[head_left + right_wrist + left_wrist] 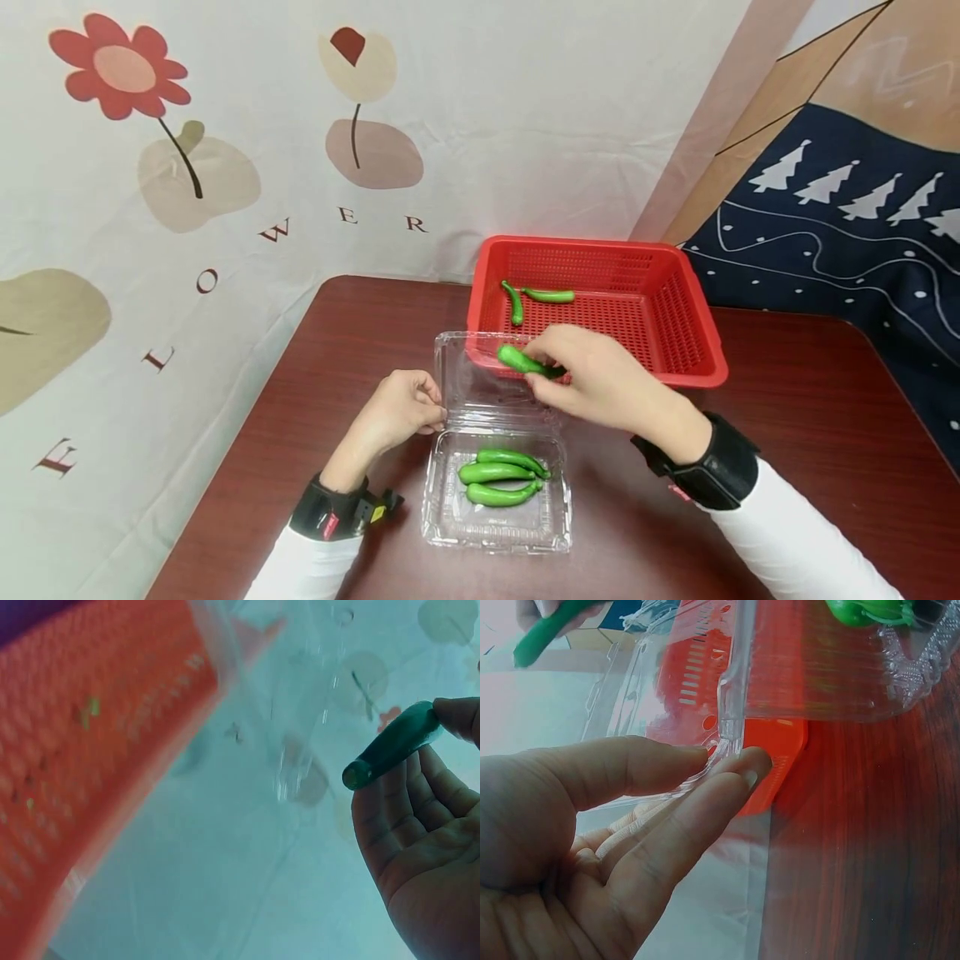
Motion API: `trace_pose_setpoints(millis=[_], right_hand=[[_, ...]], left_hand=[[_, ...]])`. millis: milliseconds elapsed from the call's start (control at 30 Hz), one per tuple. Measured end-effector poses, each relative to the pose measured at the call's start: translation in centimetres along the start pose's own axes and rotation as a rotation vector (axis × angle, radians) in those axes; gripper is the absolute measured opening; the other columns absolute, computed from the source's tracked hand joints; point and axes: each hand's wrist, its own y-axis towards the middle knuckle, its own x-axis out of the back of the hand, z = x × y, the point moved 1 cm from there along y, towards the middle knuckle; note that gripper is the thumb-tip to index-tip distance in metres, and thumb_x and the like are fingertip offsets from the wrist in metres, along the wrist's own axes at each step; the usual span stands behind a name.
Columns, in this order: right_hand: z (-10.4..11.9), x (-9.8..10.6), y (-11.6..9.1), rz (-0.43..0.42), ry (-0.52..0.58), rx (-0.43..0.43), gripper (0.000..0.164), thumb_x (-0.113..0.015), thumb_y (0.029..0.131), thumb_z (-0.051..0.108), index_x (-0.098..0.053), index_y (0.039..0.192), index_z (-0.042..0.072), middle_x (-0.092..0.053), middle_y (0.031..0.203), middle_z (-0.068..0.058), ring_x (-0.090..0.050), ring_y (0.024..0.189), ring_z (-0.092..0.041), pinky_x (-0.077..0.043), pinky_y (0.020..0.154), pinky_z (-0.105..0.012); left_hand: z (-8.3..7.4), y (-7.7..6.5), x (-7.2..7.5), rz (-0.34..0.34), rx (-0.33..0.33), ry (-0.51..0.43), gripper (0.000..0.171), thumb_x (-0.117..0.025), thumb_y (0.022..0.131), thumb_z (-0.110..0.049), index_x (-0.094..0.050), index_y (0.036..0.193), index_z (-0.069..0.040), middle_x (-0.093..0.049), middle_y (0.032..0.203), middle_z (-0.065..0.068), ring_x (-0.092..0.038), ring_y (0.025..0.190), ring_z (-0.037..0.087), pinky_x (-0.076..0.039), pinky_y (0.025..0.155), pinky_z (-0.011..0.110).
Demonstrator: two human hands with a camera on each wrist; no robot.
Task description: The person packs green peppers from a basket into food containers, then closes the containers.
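My right hand [592, 375] pinches a green chili pepper [517, 360] between thumb and fingers, above the raised lid of a clear plastic clamshell box [495, 533]. Its glossy, tapered body shows in the right wrist view, the chili pepper [394, 746] lying across the fingers. Three more green peppers [495, 473] lie side by side in the box's base. At the box's left side, my left hand [397, 410] pinches the clear plastic near the hinge; thumb and fingertips meet on that edge in the left wrist view.
Behind the box stands a red perforated basket [682, 333], with two green peppers [547, 296] on its floor. The lid overlaps the basket's near left corner in the head view. Everything stands on a dark wooden table [337, 333], with a printed cloth [525, 125] hanging behind it.
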Motion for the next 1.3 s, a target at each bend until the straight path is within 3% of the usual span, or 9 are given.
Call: trace_pose_setpoints(millis=[267, 500, 933, 1100, 1300], right_hand=[[2.0, -3.7, -2.6, 0.037, 0.017, 0.084, 0.02, -0.079, 0.087, 0.016, -0.072, 0.105, 0.012, -0.065, 0.094, 0.007, -0.056, 0.081, -0.005, -0.053, 0.067, -0.022], [3.6, -6.1, -4.0, 0.133, 0.013, 0.157, 0.017, -0.076, 0.091, 0.02, -0.071, 0.105, 0.012, -0.062, 0.093, 0.007, -0.057, 0.082, -0.005, -0.055, 0.069, -0.02], [5.5, -8.8, -5.0, 0.34, 0.01, 0.146, 0.009, -0.077, 0.092, 0.025, -0.07, 0.092, 0.02, -0.067, 0.091, 0.011, -0.064, 0.086, -0.002, -0.059, 0.075, -0.022], [5.7, -9.0, -4.9, 0.446, 0.021, 0.135, 0.009, -0.078, 0.093, 0.026, -0.071, 0.09, 0.021, -0.061, 0.082, 0.016, -0.057, 0.075, 0.002, -0.054, 0.065, -0.019], [5.8, -9.7, -5.1, 0.484, 0.018, 0.13, 0.012, -0.081, 0.09, 0.027, -0.071, 0.084, 0.023, -0.063, 0.078, 0.017, -0.058, 0.07, 0.002, -0.055, 0.064, -0.018]], left_hand=[[0.2, -0.2, 0.0, 0.013, -0.01, -0.009, 0.016, -0.071, 0.082, 0.014, -0.059, 0.084, 0.003, -0.074, 0.074, 0.016, -0.072, 0.064, 0.021, -0.067, 0.067, 0.041], [0.3, 0.0, -0.1, 0.014, -0.01, -0.015, 0.016, -0.071, 0.082, 0.014, -0.06, 0.085, 0.003, -0.074, 0.076, 0.019, -0.072, 0.064, 0.02, -0.067, 0.067, 0.042], [0.1, -0.1, -0.1, 0.025, -0.021, -0.023, 0.015, -0.07, 0.082, 0.014, -0.059, 0.085, 0.004, -0.074, 0.078, 0.021, -0.072, 0.065, 0.021, -0.067, 0.068, 0.045], [0.0, -0.1, -0.1, 0.028, -0.016, -0.02, 0.015, -0.07, 0.082, 0.014, -0.059, 0.085, 0.005, -0.074, 0.079, 0.024, -0.073, 0.065, 0.022, -0.067, 0.069, 0.046], [0.0, 0.0, -0.1, 0.03, -0.014, -0.016, 0.015, -0.07, 0.083, 0.014, -0.059, 0.085, 0.004, -0.074, 0.078, 0.022, -0.072, 0.065, 0.021, -0.067, 0.07, 0.047]])
